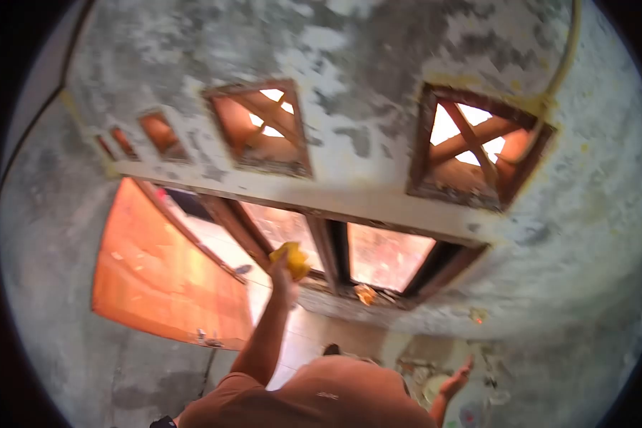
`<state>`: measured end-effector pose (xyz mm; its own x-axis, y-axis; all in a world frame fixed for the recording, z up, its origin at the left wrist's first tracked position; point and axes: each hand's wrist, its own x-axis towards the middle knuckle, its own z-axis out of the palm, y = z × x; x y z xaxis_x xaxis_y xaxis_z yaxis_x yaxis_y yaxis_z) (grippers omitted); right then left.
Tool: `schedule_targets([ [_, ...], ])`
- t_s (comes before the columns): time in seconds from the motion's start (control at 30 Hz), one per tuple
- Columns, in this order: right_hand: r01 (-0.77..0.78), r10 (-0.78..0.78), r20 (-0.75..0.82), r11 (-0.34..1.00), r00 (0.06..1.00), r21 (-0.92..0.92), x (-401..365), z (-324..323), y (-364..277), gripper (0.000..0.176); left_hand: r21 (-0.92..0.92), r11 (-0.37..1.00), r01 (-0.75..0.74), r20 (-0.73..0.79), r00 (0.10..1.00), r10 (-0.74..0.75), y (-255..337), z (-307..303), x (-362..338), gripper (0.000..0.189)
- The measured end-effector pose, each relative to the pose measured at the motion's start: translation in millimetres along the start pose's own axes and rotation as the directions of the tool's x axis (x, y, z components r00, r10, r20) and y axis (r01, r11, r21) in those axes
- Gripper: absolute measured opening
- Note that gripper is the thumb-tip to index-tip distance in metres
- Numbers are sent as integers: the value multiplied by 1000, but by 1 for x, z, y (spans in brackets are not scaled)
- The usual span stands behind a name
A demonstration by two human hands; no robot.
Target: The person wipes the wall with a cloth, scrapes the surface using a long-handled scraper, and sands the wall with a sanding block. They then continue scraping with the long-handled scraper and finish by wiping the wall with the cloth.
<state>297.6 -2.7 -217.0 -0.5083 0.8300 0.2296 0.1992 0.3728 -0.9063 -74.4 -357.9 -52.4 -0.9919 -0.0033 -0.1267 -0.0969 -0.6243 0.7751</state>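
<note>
My left hand (pixel 283 276) is raised in front of me, its fingers closed on a crumpled yellow cloth (pixel 290 260). The cloth overlaps the brown wooden window frame (pixel 328 250) beside the doorway. Lower on the right, my right hand (pixel 456 381) hangs apart from the wall with its fingers stretched out and nothing in it. A small crumpled orange-and-white piece (pixel 365 294) lies on the window sill.
An orange wooden door (pixel 171 264) stands ajar at the left. Square vents with crossed slats (pixel 471 143) pierce the patchy grey wall (pixel 364 143) above. Assorted items and a pale round container (pixel 435 387) are on the floor at lower right.
</note>
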Motion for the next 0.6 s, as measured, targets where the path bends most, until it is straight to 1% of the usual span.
schedule_targets([
  [0.03,32,-32,-14,999,999,24,10,1,10,64,2,968,-249,-125,961,248,-3,22,10,29],
  [0.07,21,-15,-41,987,999,157,22,6,19,63,98,884,-458,-144,872,468,14,65,1,23],
  [0.1,7,12,-66,961,998,276,33,14,24,62,319,819,-476,-148,829,540,36,112,-17,15],
  [0.13,20,-7,-41,950,999,311,43,25,20,62,315,776,-546,-36,811,585,24,118,3,13],
  [0.17,20,-25,10,929,1000,370,55,32,12,60,178,741,-648,-17,751,660,16,148,8,14],
  [0.2,20,-45,51,907,998,421,66,36,3,59,437,436,-787,166,547,820,5,159,26,16],
  [0.23,38,-65,49,899,997,436,75,39,-7,59,600,391,-698,214,611,762,8,186,14,14],
  [0.27,19,-79,118,898,990,439,80,43,-19,58,670,59,-740,297,340,893,6,211,9,19],
  [0.3,-1,-90,185,899,979,439,83,48,-30,57,666,71,-743,304,356,884,-3,214,14,21],
  [0.33,46,-128,183,917,975,397,83,48,-39,57,694,43,-718,255,302,919,-18,223,18,25],
  [0.37,64,-146,173,910,974,410,80,48,-39,57,664,131,-736,238,374,896,-32,227,13,22],
  [0.4,54,-134,173,914,976,401,76,48,-37,56,625,-22,-780,327,236,915,-55,233,12,20],
  [0.43,41,-119,180,921,976,387,71,47,-33,55,652,4,-758,427,371,825,-82,239,2,23],
  [0.47,27,-103,191,930,976,367,65,46,-28,54,608,-28,-793,517,369,772,-110,251,-7,28],
  [0.5,11,-85,203,939,975,343,59,44,-22,53,548,-12,-837,599,382,704,-120,268,-28,35],
  [0.57,-20,-47,223,958,974,287,46,39,-11,52,562,134,-816,696,554,457,-127,303,-65,35],
  [0.6,-38,-23,236,967,972,251,40,37,-5,51,570,144,-809,683,564,465,-127,310,-69,35],
])
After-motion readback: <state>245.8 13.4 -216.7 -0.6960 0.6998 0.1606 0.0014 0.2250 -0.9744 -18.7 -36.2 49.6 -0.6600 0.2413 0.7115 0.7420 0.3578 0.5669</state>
